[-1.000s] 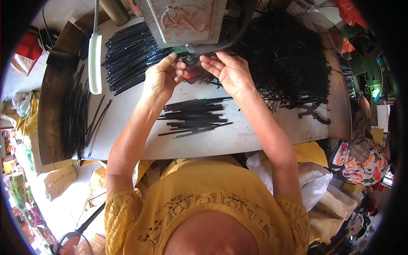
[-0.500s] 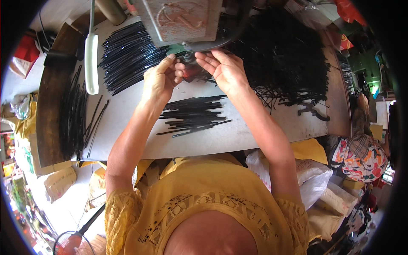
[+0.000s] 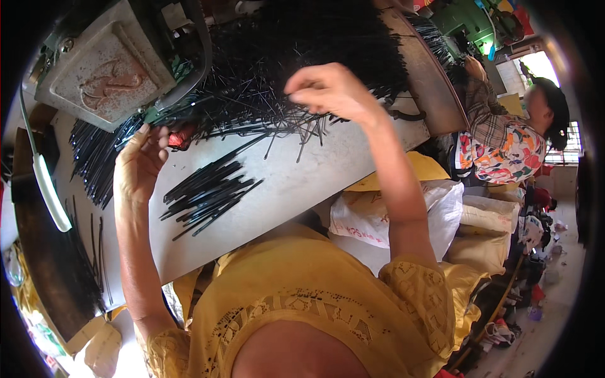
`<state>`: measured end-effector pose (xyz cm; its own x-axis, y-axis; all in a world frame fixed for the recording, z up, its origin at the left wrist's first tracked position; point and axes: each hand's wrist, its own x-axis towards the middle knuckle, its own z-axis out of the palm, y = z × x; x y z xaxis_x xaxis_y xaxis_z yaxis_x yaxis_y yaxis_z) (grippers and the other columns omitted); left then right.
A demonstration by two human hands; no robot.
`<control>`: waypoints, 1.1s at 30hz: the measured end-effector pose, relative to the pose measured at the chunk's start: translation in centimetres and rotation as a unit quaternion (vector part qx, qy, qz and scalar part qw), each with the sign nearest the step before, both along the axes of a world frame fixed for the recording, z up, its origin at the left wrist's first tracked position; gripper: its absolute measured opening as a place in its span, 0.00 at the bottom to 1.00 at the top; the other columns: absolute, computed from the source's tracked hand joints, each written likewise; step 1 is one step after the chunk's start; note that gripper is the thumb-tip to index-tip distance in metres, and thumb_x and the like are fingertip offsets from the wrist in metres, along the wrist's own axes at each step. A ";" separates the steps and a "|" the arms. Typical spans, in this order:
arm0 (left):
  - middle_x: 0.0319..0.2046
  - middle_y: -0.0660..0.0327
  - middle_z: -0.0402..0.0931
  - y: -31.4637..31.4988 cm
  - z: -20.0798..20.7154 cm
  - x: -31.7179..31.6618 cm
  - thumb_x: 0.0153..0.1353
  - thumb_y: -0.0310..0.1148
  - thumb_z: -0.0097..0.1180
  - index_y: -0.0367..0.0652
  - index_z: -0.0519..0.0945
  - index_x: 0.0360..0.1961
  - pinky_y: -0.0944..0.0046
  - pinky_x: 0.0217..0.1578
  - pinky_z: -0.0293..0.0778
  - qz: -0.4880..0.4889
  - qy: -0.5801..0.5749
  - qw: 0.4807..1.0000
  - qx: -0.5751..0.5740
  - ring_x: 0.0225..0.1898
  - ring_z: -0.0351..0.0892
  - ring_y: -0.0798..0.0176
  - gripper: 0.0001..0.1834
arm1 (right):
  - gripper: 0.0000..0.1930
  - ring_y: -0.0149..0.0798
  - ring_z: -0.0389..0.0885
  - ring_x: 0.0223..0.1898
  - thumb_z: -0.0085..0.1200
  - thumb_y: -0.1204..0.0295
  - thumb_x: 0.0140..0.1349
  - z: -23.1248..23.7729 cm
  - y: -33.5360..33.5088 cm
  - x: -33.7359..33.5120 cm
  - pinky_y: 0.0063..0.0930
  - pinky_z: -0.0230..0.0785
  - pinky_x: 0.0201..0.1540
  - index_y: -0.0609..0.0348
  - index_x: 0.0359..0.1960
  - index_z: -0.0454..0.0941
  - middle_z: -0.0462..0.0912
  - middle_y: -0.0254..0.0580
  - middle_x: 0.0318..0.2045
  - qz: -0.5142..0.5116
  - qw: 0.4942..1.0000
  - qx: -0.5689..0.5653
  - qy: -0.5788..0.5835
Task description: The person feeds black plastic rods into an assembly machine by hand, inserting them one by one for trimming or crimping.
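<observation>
A large tangled heap of thin black strips (image 3: 296, 69) fills the upper centre of the frame, its loose ends spilling fanwise onto the pale grey worktable (image 3: 302, 183), where the right hand (image 3: 328, 91) reaches into its lower edge with fingers pinched among the strands. A smaller bundle of black strips (image 3: 208, 195) lies flat on the table at centre left, its pieces roughly parallel and slanting from lower left to upper right. The left hand (image 3: 142, 164), at the left of the frame, is raised with fingers spread, its fingertips touching the heap's lower-left fringe just beside a small red part (image 3: 179, 137).
</observation>
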<state>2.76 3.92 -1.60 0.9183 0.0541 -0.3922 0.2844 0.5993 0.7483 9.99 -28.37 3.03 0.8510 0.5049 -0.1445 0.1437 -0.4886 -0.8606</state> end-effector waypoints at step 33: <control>0.18 0.64 0.71 -2.0 1.1 -2.5 0.47 0.23 0.54 0.41 0.76 0.33 0.79 0.11 0.53 0.018 -0.017 0.989 0.146 0.11 0.61 0.79 0.09 | 0.10 0.16 0.56 0.14 0.51 0.68 0.55 -4.4 15.1 -0.1 0.11 0.46 0.14 0.59 0.20 0.73 0.65 0.23 0.13 0.043 0.962 0.236 0.128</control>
